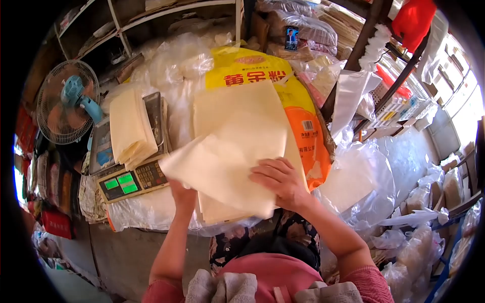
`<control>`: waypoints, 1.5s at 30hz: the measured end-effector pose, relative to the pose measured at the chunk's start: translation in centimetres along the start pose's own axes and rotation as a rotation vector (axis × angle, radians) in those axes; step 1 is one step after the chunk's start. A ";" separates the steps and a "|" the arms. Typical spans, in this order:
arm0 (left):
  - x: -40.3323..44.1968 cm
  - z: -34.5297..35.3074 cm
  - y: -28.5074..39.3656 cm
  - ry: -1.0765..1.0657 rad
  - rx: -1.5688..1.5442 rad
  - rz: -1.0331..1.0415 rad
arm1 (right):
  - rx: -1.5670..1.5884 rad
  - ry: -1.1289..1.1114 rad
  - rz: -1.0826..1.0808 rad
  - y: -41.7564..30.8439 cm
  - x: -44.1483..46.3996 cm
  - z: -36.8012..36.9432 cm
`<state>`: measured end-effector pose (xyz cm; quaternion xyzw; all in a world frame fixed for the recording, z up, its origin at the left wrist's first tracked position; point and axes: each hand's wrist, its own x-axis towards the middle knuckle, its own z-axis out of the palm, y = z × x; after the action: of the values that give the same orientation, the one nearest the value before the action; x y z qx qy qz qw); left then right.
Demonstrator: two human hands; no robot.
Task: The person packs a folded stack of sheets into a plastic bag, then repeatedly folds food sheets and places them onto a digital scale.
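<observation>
A stack of thin cream-coloured sheets (237,103) lies before me on a yellow and orange printed sack (305,121). The top cream sheet (222,161) is partly lifted and blurred, its left corner raised off the pile. My left hand (183,194) is closed at that raised edge, its fingertips partly hidden beneath the sheet. Flat across the right side of the pile rests my right hand (280,182), fingers stretched out over the sheet. To the left, a folded bundle of similar sheets (130,126) sits on a digital scale (134,179) with green-lit displays.
A fan (68,101) stands at the left, beside the scale. Clear plastic wrapping (174,63) covers the surface around the sack. Behind are shelves (177,9) and a small phone-like screen (291,38). Plastic-wrapped packages (411,257) crowd the right side near a dark post (371,43).
</observation>
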<state>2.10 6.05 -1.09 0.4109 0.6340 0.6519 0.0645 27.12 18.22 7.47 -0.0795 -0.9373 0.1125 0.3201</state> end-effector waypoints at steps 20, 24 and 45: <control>-1.0 3.9 -0.9 -0.741 0.864 0.232 | 0.030 -0.097 0.976 6.4 -5.8 5.6; -0.1 3.9 -1.0 -0.792 0.889 0.329 | -0.296 -0.145 0.445 5.4 -3.5 4.8; 4.4 7.8 -6.4 -0.142 0.408 -0.089 | -0.033 -0.064 1.107 11.7 -3.1 4.5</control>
<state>1.26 15.92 -5.86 0.4319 0.7643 0.4760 0.0534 27.65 28.03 -0.86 -0.5620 -0.7664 0.2517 0.1832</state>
